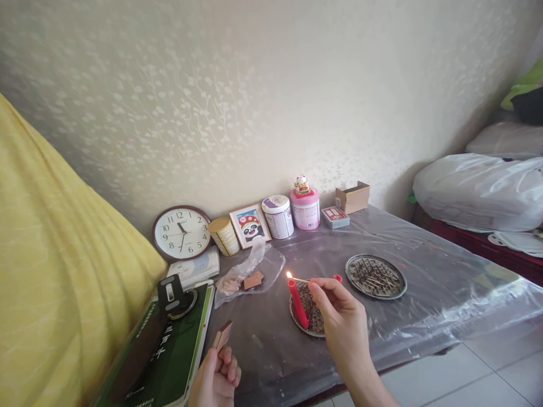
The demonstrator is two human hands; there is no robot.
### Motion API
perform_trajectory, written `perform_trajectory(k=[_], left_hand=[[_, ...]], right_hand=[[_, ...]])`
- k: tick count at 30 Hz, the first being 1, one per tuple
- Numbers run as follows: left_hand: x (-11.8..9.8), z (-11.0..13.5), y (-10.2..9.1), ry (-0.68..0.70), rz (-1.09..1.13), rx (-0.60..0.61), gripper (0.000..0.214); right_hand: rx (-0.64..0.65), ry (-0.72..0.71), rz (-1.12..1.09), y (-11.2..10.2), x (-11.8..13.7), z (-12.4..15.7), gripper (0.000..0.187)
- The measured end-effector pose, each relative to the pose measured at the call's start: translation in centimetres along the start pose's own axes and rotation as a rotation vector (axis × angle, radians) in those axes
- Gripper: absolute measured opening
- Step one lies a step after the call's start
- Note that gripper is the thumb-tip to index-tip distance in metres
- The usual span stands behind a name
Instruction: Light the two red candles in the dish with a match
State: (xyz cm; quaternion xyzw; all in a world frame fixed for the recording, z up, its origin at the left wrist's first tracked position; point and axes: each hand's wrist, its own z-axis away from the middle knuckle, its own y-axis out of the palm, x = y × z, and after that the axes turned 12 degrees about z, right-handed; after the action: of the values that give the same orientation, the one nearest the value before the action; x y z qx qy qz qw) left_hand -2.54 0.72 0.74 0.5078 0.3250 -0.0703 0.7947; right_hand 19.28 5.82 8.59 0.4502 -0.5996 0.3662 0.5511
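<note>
1. Head view, and the right hand [339, 319] pinches a burning match [299, 279] between thumb and fingertips, held level so the flame [289, 275] sits at its far tip, away from the skin.
2. That flame hovers right at the top of a red candle [297, 304], which leans to the left from a small round metal dish [311, 325] near the desk's front edge; the dish sits under it, likely to catch wax.
3. A second red candle tip [337, 278] peeks out just behind the fingers.
4. The left hand [216, 379], low at the front edge, closes around a matchbox [223, 334], tilted upward and kept well apart from the flame.
5. To the right, a second metal dish [375, 276] holds what looks like spent matches, apart from the first.
6. A clear plastic sheet [424, 294] covers the desk, probably guarding the top.
7. A plastic bag [250, 274] with brown bits lies left of the candle.
8. Along the back edge by the wall: a clock [181, 232], tins, a panda picture [249, 225] and a pink jar [305, 208].
9. Green books [163, 350] are stacked at the left corner.
</note>
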Motion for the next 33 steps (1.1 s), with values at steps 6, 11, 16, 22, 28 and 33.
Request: perform_trajectory(k=[6,11,16,22,28,33], left_hand=[[-0.06,0.11,0.06,-0.014,-0.017,0.006,0.042],[0.07,0.02,0.2,-0.004,-0.02,-0.03,0.038],[0.03,0.15,0.23,-0.012,-0.018,-0.003,0.04],[-0.03,0.24,0.34,-0.022,-0.013,-0.003,0.038],[-0.03,0.37,0.37,-0.007,-0.028,0.002,0.035],[0.04,0.37,0.45,-0.001,-0.015,-0.006,0.031]], right_hand=[[-0.003,-0.009,0.007,0.04,-0.1,-0.13,0.023],[0.004,-0.003,-0.008,0.14,-0.39,-0.12,0.023],[0.001,0.013,0.007,0.15,-0.41,-0.12,0.023],[0.002,0.017,-0.008,0.17,-0.29,-0.08,0.024],[-0.007,0.022,-0.01,0.22,-0.21,-0.14,0.025],[-0.019,0.002,0.017,0.03,-0.23,-0.15,0.022]])
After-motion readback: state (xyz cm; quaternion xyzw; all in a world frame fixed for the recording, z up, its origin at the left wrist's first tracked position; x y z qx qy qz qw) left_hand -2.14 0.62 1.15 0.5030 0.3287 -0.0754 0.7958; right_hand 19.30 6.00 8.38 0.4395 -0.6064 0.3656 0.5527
